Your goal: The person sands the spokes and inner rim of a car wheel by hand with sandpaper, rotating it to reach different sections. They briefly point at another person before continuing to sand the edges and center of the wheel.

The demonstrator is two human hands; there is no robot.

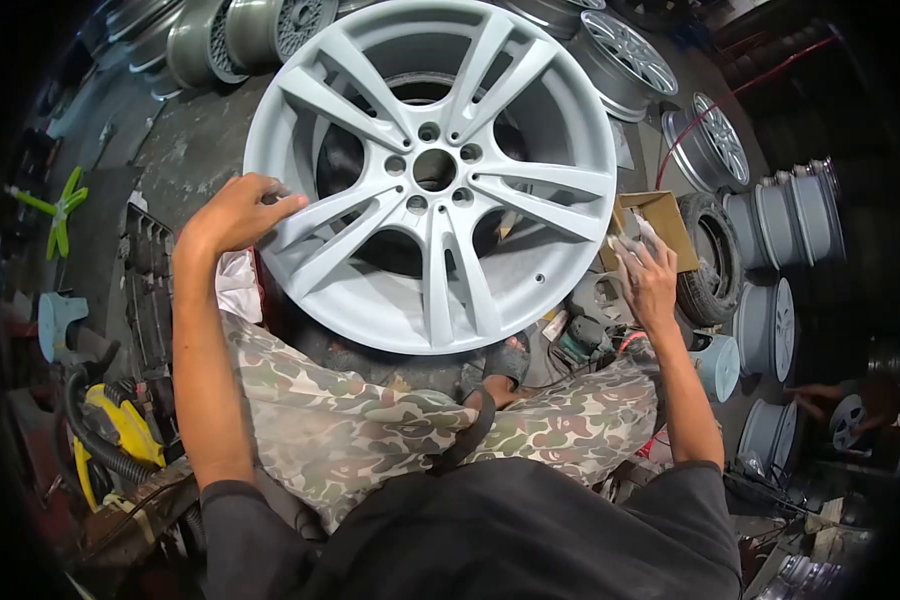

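Observation:
A large pale-grey wheel rim (435, 300) with paired spokes and an open centre bore lies tilted in front of my knees. My left hand (238, 212) grips its left edge, the thumb stretched over the lip towards a spoke and the other fingers bent at the edge. Beside the right edge of the rim, my right hand (647, 278) has its fingers spread and pointing away from me. Whitish dust covers those fingertips. Behind them stands an open cardboard box (670, 225). Through the spokes, a dark round support shows under the rim.
More wheel rims (625, 60) stand at the back and along the right side. A tyre (710, 260) is near the box. A green power tool (585, 340) lies below my right hand. At left are a yellow machine (120, 430) with a hose and a light-blue stool (60, 325). Another person's arm (820, 400) shows far right.

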